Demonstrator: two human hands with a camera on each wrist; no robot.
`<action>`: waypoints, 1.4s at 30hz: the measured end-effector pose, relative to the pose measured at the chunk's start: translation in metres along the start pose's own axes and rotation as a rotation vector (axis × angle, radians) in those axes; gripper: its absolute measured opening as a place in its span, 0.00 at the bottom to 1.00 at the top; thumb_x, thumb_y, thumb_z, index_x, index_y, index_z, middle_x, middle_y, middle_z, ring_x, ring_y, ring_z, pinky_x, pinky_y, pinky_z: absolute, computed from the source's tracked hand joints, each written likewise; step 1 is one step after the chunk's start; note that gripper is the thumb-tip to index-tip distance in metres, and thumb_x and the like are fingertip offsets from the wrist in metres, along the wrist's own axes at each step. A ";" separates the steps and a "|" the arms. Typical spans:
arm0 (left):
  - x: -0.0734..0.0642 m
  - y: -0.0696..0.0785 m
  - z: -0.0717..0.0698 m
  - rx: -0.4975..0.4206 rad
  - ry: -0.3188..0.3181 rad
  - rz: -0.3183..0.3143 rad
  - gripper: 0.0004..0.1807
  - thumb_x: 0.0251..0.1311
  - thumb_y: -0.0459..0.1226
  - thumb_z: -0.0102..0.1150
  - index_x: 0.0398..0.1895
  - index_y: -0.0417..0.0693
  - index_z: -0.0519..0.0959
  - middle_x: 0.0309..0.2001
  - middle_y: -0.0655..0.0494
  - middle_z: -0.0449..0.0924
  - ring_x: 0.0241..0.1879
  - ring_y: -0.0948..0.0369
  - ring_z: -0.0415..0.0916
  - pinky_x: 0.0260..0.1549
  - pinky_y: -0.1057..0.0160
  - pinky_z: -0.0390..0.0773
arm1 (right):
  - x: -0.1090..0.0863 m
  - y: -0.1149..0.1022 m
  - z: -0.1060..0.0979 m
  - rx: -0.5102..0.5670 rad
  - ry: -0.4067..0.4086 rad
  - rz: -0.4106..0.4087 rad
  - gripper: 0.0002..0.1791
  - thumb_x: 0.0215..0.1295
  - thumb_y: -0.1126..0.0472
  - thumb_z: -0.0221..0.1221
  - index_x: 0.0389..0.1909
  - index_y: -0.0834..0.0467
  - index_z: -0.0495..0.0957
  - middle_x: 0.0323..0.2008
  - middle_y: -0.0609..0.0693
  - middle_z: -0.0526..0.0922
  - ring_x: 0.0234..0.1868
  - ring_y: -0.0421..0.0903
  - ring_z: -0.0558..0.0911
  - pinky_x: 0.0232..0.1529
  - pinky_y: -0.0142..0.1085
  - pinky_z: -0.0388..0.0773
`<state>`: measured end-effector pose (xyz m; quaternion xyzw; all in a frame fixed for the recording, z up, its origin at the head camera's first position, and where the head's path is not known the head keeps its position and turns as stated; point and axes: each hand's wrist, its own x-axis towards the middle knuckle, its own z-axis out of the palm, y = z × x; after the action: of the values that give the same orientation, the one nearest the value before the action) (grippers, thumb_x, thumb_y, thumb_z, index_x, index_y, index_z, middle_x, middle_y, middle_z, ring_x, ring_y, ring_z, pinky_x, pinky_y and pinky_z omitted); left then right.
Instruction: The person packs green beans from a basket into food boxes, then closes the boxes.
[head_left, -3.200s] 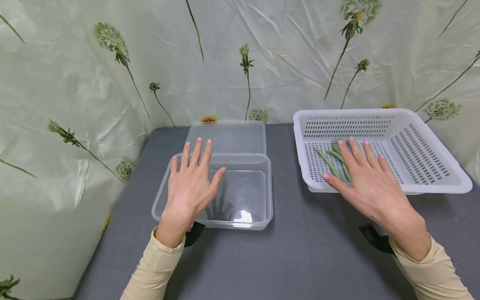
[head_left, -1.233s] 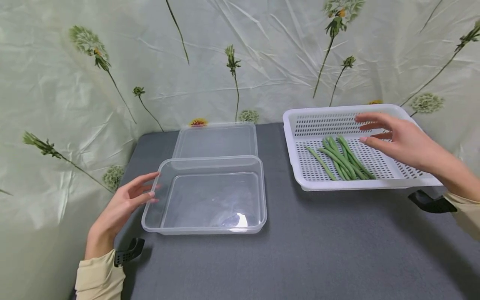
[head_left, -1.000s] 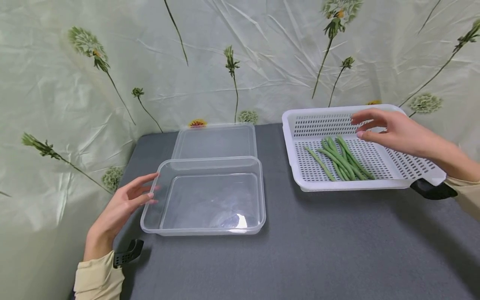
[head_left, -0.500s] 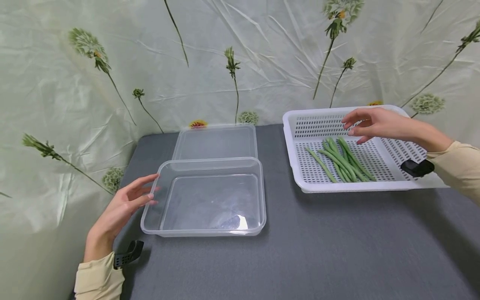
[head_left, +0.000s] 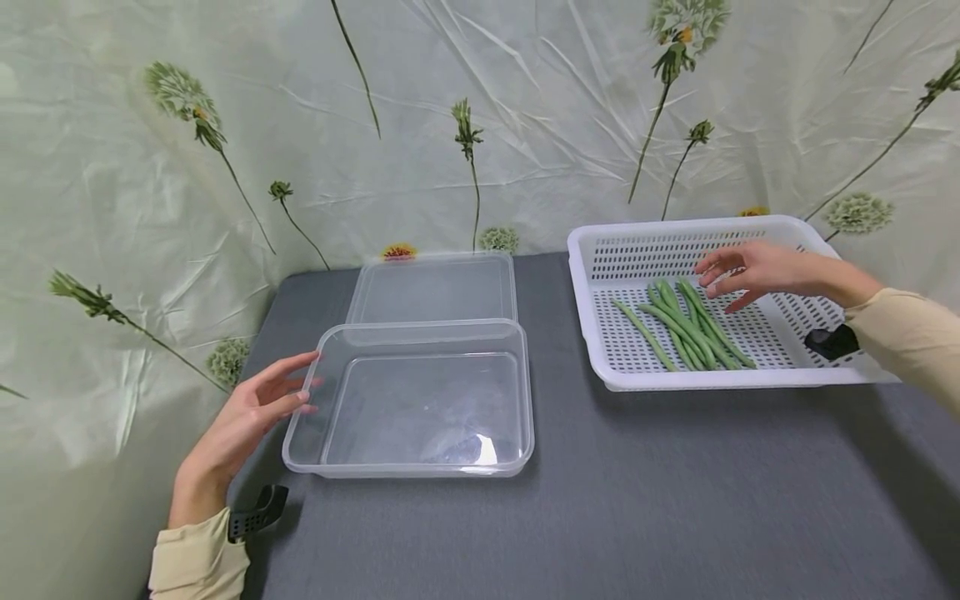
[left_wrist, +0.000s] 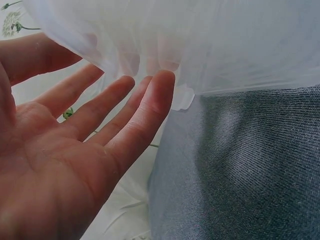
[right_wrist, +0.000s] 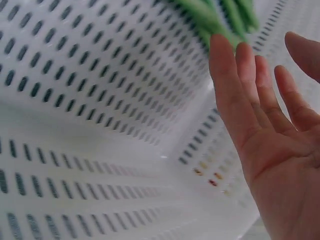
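Observation:
My left hand (head_left: 238, 417) is at the left side of a clear plastic container (head_left: 420, 408), thumb near the rim and fingers extended along the outer wall. In the left wrist view the fingers (left_wrist: 145, 117) are loosely stretched, their tips right at the container's wall (left_wrist: 240, 45). Over a white perforated basket (head_left: 712, 381) hovers my right hand (head_left: 772, 271), holding nothing, its fingers relaxed and pointing left. Several green beans (head_left: 681, 323) lie in a loose bunch on the basket floor, just left of and below those fingertips. In the right wrist view, the beans (right_wrist: 200, 14) appear beyond the fingertips.
A clear flat lid (head_left: 435, 287) lies behind the container, against the flower-patterned backdrop (head_left: 420, 125). Both vessels stand on a dark grey cloth (head_left: 600, 492), with a strip of cloth between them. Black straps (head_left: 258, 512) circle the wrists.
Earlier, both hands were spread flat above the container and basket. They moved to the outer sides; my right hand has since shifted left and lower toward the beans. My left hand has stayed put lately.

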<state>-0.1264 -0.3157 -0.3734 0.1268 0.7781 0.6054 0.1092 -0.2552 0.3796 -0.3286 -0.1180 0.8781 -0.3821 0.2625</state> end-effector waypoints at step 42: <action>-0.002 -0.001 0.000 0.004 -0.015 0.002 0.28 0.72 0.29 0.50 0.73 0.38 0.60 0.72 0.50 0.59 0.57 0.61 0.76 0.42 0.54 0.83 | -0.003 0.003 0.005 0.019 -0.104 0.023 0.35 0.68 0.68 0.58 0.71 0.68 0.54 0.51 0.66 0.71 0.43 0.51 0.82 0.36 0.48 0.84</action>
<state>-0.1248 -0.3170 -0.3746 0.1324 0.7785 0.6028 0.1141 -0.2503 0.3798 -0.3328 -0.1251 0.8610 -0.3808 0.3132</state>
